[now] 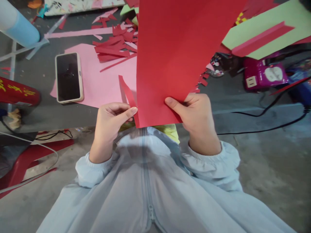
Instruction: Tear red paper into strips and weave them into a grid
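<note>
A large sheet of red paper (175, 55) is held up over the table's near edge, close to my body. My right hand (195, 116) grips its lower right part, thumb on the front face and fingers behind. At the lower left corner, my left hand (114, 119) pinches a narrow red paper strip (128, 92) between thumb and fingers. This strip slants away from the sheet's left edge and meets it near the bottom. Behind it lies pink paper (97, 84) with a pile of red and pink scraps (114, 45) on top.
A phone (68, 77) lies left on the pink paper. Further left are a red can (18, 92) and a bottle of blue liquid (20, 26). At right are pale green paper (269, 29), a purple power socket block (264, 72) and black cables (262, 131). A red stool (26, 158) stands below left.
</note>
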The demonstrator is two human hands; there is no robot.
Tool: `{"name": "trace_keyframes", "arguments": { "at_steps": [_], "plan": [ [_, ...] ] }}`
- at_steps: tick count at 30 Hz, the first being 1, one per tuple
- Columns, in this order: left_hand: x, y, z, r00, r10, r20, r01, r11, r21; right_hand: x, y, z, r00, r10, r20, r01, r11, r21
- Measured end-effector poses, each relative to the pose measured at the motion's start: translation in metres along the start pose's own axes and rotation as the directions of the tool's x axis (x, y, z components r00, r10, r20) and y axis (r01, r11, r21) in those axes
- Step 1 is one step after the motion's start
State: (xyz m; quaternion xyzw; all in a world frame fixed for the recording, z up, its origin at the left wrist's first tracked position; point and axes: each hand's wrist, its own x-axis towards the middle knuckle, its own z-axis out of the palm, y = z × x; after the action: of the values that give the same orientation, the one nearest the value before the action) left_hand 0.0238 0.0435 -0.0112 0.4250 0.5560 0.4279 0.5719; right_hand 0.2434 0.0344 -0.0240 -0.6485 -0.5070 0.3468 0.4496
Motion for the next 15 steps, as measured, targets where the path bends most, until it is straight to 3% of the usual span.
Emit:
{"name": "trace_keyframes", "arguments": {
  "at_steps": [6, 12, 15],
  "plan": [
    [0.000, 0.007, 0.000, 0.998, -0.057, 0.033, 0.059, 0.995, -0.076, -0.001, -0.005, 0.000, 1.000, 0.020, 0.004, -0.020, 0.999, -0.026],
    [0.002, 0.015, -0.001, 0.964, -0.170, 0.203, 0.195, 0.974, -0.113, -0.002, 0.000, 0.001, 0.999, -0.029, -0.039, 0.029, 1.000, -0.007],
    [0.002, 0.017, 0.000, 0.953, -0.200, 0.227, 0.234, 0.963, -0.133, -0.002, 0.001, 0.000, 0.998, -0.032, -0.050, 0.031, 0.999, -0.021]
  ]
}}
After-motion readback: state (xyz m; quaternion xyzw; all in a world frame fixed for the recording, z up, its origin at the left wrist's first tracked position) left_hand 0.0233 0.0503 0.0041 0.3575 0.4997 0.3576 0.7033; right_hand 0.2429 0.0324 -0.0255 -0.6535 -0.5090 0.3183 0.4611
